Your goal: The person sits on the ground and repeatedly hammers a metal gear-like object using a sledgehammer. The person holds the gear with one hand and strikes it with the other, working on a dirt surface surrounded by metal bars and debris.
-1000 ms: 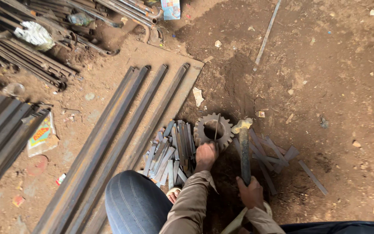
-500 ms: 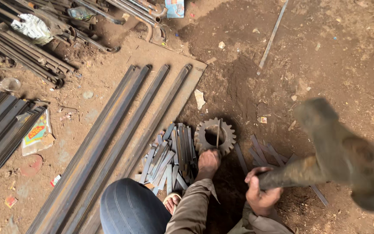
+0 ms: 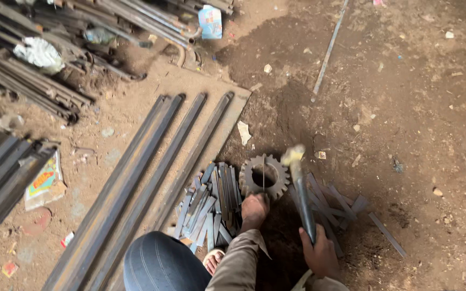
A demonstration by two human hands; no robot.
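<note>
Seated worker at a dirt-floor metal shop, seen from above. The left hand (image 3: 254,209) is closed round the near end of a thin flat strip (image 3: 264,177), which runs straight away from its fingers and stands across the central hole of a toothed gear wheel (image 3: 265,176) lying flat on the ground. The strip's long axis points directly ahead of the knuckles; the gear lies just beyond the fingertips, and this hand is the nearer of the two to it.

The right hand (image 3: 321,252) is wrapped tight round the lower shaft of a hammer (image 3: 301,189). The shaft slants forward and slightly inward from the fingers, so the pale head (image 3: 293,155) sits beside the gear's far right edge, near the strip's top. The head is motion-blurred, so whether it touches the strip cannot be told.

To the outer side of the left fingers lies a loose heap of cut flat strips (image 3: 208,203); a smaller scatter of strips (image 3: 341,202) lies beyond and outside the right fingers. Farther out on the left-hand side, long steel channels (image 3: 152,178) rest on a flat sheet (image 3: 227,116), with bundled rods (image 3: 28,81) behind them. A single long rod (image 3: 328,51) lies well ahead on bare soil (image 3: 416,134). The worker's knee (image 3: 160,264) is below the left wrist.
</note>
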